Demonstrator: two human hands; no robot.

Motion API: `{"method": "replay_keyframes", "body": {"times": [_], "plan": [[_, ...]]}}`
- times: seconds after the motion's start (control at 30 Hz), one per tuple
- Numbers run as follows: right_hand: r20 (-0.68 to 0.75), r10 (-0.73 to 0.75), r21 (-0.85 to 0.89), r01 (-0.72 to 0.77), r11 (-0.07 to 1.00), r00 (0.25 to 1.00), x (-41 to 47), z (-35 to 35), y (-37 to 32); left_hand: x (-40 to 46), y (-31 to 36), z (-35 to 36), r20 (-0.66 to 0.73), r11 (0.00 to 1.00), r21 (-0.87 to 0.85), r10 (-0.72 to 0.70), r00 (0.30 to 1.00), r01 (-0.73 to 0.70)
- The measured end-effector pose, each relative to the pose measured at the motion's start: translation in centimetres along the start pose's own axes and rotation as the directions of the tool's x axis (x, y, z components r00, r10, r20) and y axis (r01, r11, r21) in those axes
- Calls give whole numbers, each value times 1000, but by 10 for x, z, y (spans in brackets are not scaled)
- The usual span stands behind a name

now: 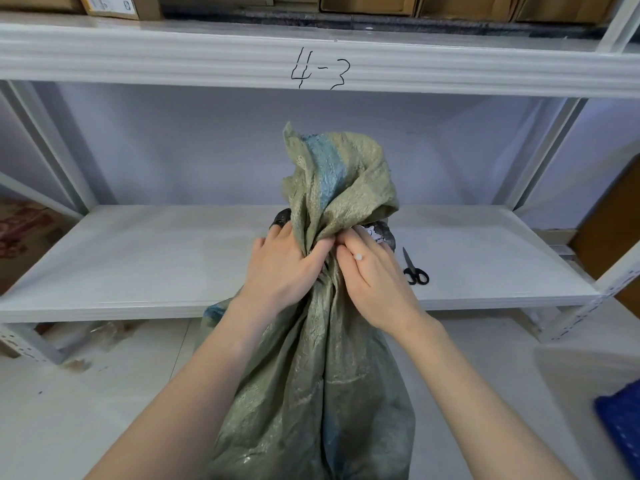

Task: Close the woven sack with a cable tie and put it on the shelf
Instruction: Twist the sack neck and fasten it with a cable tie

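Clutching sack [311, 368] neck: left hand [284, 265], right hand [374, 282]; white tie [358, 258] perhaps

The olive-green woven sack [311, 375] stands upright on the floor, neck bunched; the white shelf [173, 258] at twelve o'clock behind it.

Black-handled scissors [415, 270] lie closed on the white board, blades pointing away. Cardboard boxes [464, 5] stand in a row on the level above, over a handwritten "4-3" [320, 69] on the beam. A blue woven thing [620, 424] shows at the right edge, low down.
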State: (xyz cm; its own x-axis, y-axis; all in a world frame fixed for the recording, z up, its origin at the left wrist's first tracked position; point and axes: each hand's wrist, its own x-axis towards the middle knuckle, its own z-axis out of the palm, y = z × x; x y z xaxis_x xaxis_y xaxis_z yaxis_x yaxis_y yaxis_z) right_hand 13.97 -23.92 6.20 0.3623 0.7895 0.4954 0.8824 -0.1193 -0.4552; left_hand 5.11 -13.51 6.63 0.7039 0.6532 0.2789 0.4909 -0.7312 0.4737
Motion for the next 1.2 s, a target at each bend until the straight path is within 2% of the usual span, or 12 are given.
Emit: {"method": "replay_keyframes", "body": {"times": [0.13, 0.2, 0.3, 0.4, 0.7, 0.87, 0.97, 1.13, 1.2], "plan": [[-27, -33, -103, 30, 994, 999, -1, -1, -2, 1, -6, 2, -55, 993, 120, -9, 998, 15], [-45, -53, -87, 49, 995, 998, -2, -3, -3, 3, -6, 2, -15, 987, 161, -1, 1000, 3], [-62, -49, 62, 53, 997, 997, -2, -5, -6, 3, -5, -3, 72, 983, 180, -31, 997, 18], [-138, -24, 243, 58, 968, 990, 1, -5, -10, 1, -1, -10, 16, 987, 121, -107, 994, 104], [-116, -45, 458, 94, 884, 992, 5, -3, -21, -3, 8, -17, -95, 986, 168, 25, 995, -9], [-54, 42, 539, -7, 842, 998, 5, -1, -16, -2, 10, -20, -114, 996, 77, 54, 992, -46], [-14, 141, 565, -109, 818, 990, 6, -4, -10, 1, 11, -23, -40, 1000, -6, 25, 999, -25], [12, 230, 555, -198, 808, 973, 5, -10, 0, 4, 10, -41, 224, 984, -174, -4, 975, 44], [12, 249, 545, -215, 810, 969, 5, -11, 3, 4, 9, -48, 270, 980, -193, 5, 963, 49]]}}
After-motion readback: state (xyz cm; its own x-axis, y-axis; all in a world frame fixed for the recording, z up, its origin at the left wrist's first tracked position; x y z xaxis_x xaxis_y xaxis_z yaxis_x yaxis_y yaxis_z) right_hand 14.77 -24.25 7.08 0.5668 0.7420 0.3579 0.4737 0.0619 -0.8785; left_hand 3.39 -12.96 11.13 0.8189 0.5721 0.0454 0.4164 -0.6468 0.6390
